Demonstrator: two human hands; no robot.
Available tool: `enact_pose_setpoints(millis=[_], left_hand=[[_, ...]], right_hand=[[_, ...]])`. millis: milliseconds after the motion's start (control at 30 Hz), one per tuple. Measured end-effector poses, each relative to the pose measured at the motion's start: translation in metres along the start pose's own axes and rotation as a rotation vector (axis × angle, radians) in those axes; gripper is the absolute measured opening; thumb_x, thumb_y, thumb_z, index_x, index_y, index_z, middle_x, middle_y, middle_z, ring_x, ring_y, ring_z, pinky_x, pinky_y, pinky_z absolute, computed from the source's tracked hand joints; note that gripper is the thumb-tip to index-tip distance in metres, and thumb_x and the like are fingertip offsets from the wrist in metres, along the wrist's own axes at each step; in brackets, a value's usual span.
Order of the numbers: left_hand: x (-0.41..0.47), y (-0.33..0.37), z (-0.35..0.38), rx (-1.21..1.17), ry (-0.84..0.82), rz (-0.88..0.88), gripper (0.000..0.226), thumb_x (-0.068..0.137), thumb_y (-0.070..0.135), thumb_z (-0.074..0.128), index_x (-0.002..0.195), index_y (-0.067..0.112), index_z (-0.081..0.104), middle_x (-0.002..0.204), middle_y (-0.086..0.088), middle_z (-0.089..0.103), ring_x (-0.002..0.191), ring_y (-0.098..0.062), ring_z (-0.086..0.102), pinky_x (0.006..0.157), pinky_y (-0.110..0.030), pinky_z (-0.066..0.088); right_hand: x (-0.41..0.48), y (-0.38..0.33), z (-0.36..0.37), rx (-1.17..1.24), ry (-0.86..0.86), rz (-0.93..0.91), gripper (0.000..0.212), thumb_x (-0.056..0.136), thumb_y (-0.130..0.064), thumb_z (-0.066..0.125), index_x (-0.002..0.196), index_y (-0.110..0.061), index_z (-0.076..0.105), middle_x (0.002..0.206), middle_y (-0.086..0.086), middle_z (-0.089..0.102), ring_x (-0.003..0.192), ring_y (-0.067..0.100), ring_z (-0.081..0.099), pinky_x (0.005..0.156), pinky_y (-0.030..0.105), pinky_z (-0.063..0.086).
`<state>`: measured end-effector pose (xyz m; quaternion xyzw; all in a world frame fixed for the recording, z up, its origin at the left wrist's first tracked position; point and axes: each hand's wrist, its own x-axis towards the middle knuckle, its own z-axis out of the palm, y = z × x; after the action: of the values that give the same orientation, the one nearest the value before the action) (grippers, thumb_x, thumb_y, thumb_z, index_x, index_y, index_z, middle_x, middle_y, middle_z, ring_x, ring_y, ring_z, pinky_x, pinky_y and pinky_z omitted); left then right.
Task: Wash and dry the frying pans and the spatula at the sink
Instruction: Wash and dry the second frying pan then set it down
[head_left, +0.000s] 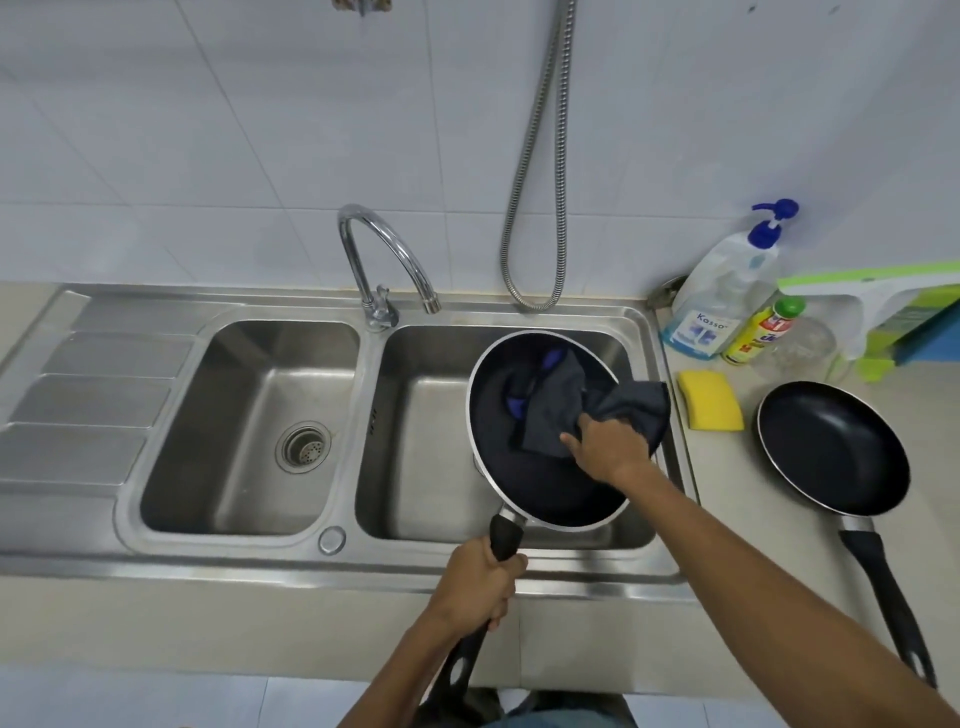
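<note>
While tilted over sink (519, 569), pan (524, 470) holds cloth (558, 410).

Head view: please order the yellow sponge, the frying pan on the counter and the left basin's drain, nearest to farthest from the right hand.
1. Yellow sponge, just right of the right hand.
2. Frying pan on the counter, farther right.
3. Drain, in the left basin, far left.

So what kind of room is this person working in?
Very likely a home kitchen, at the washing-up spot: a steel double sink with a curved tap, a soap bottle beside it, and a frying pan held over the sink and wiped with a cloth.
</note>
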<state>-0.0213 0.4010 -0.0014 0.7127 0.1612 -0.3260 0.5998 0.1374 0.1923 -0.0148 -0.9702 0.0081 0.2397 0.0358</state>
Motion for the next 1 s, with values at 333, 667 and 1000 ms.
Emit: enact_pose_setpoints(millis=[333, 667, 1000], left_hand=[[0.003, -0.003, -0.008, 0.129, 0.013, 0.004, 0.02, 0.097, 0.021, 0.06, 0.082, 0.009, 0.056, 0.053, -0.005, 0.052, 0.038, -0.016, 0.046, 0.043, -0.027, 0.04], [0.01, -0.005, -0.024, -0.012, 0.053, -0.042, 0.024, 0.095, 0.013, 0.06, 0.075, 0.013, 0.047, 0.051, -0.002, 0.043, 0.04, -0.015, 0.037, 0.041, -0.026, 0.035], [0.013, 0.009, -0.001, -0.102, 0.101, -0.027, 0.015, 0.095, 0.004, 0.056, 0.083, 0.007, 0.049, 0.05, -0.001, 0.041, 0.036, -0.013, 0.035, 0.038, -0.022, 0.032]], right_hand=[[-0.074, -0.067, -0.007, 0.882, -0.237, -0.106, 0.027, 0.103, -0.051, 0.046, 0.108, -0.028, 0.061, 0.106, 0.001, 0.067, 0.11, 0.028, 0.064, 0.095, 0.042, 0.049], [-0.118, 0.01, -0.077, 1.524, -0.093, -0.087, 0.038, 0.104, -0.032, 0.052, 0.137, -0.016, 0.055, 0.117, 0.015, 0.074, 0.1, 0.04, 0.073, 0.09, 0.055, 0.058], [-0.167, 0.138, -0.036, 0.474, 0.089, 0.244, 0.049, 0.084, -0.073, 0.028, 0.087, -0.03, 0.051, 0.076, 0.0, 0.068, 0.079, 0.026, 0.072, 0.071, 0.037, 0.05]])
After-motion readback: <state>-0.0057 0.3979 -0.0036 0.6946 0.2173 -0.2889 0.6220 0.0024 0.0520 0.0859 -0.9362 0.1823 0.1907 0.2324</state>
